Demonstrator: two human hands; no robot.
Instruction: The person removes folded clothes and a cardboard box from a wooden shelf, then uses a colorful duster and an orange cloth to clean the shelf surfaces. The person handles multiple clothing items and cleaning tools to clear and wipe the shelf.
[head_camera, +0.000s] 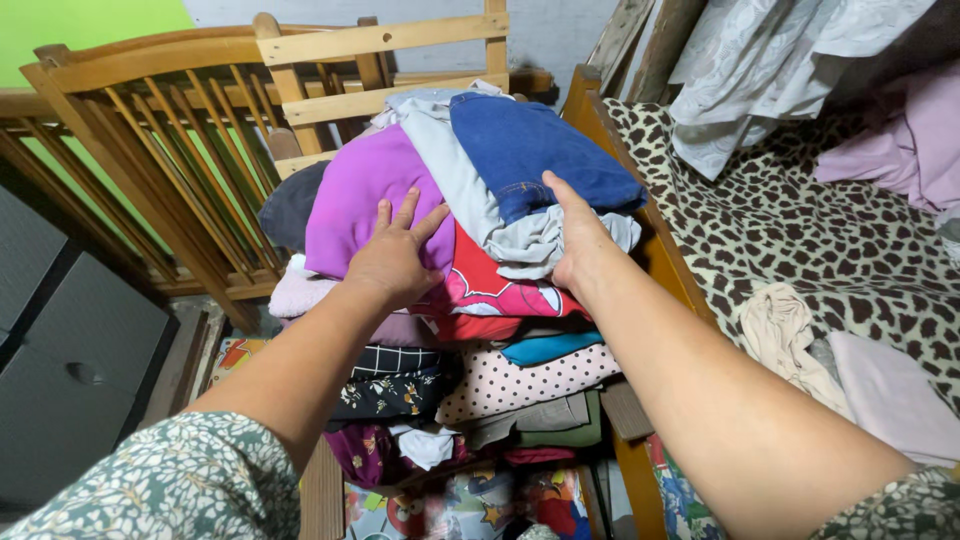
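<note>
Lying under both hands (395, 262), seemingly touching: purple garment (355, 200).

Colours and patterns of the stacked clothing.
A purple garment (355, 200), blue jeans (530, 150), a red printed top (490, 285) and a white dotted cloth (520, 380) are shown; the bedcover (800, 220) is leopard-spotted.

Wooden crib rails (150, 150) against a green wall (80, 20) at left, dark grey drawer unit (70, 350) below them, leopard-print bed cover (800, 220) at right, white patterned cloth (760, 70) heaped at its head, pale lilac cloth (900, 140) beside that, cream garment (780, 330) lying crumpled on the bed
</note>
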